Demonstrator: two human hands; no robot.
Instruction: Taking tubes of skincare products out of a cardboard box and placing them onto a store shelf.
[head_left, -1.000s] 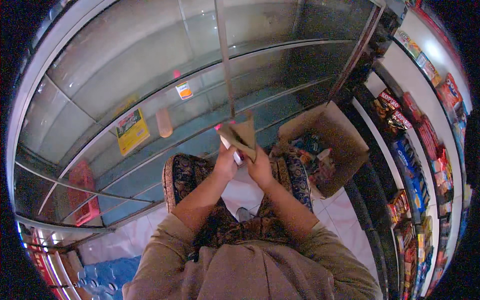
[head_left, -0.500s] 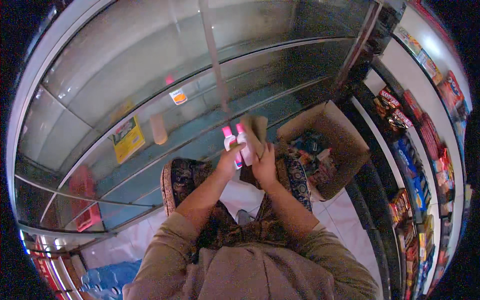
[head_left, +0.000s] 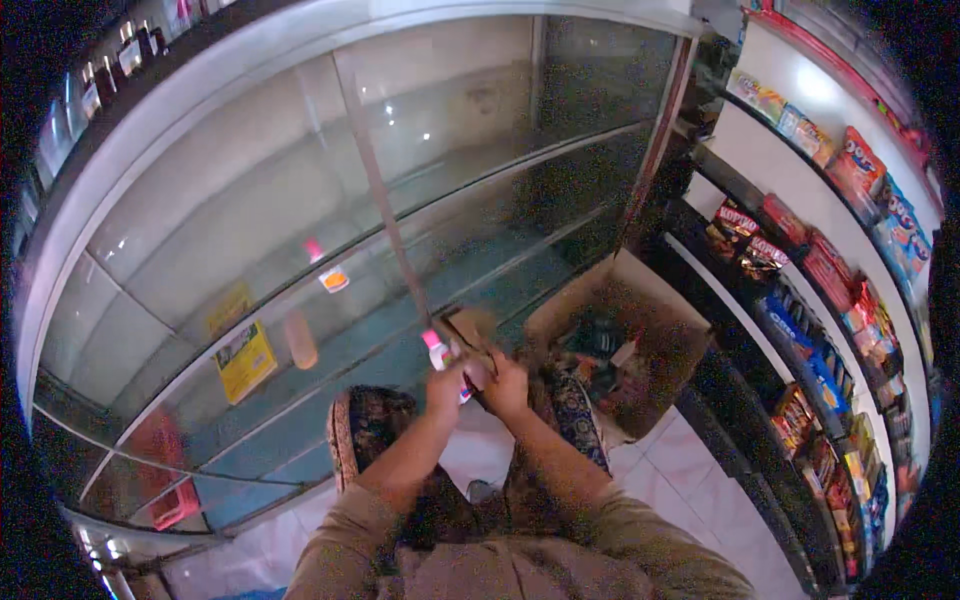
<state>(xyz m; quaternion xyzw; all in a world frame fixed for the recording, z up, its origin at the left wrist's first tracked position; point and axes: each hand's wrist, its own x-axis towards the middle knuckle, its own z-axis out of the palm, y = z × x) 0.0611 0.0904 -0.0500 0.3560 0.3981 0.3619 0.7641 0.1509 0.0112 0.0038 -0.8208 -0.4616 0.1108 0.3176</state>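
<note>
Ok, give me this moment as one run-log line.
left hand: holds pink-capped tubes | right hand: holds small brown carton | open cardboard box: on floor, right | glass display case: ahead

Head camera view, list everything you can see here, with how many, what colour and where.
Small brown carton: one, brown, held up in both hands before the glass.
Small bottles: at least one, white with pink cap, at the left hand.
Cardboard box: one, brown, open, on the floor to the right, mixed packets inside.
Glass display case: one, white-framed, ahead and left, shelves mostly bare.
Yellow packet: one, behind the glass, lower left.
Snack shelves: several tiers, white, far right, packed with red, blue and orange packets.
Floor tiles: white, lower right.
Left hand: on the bottle and carton.
Right hand: gripping the carton.
</note>
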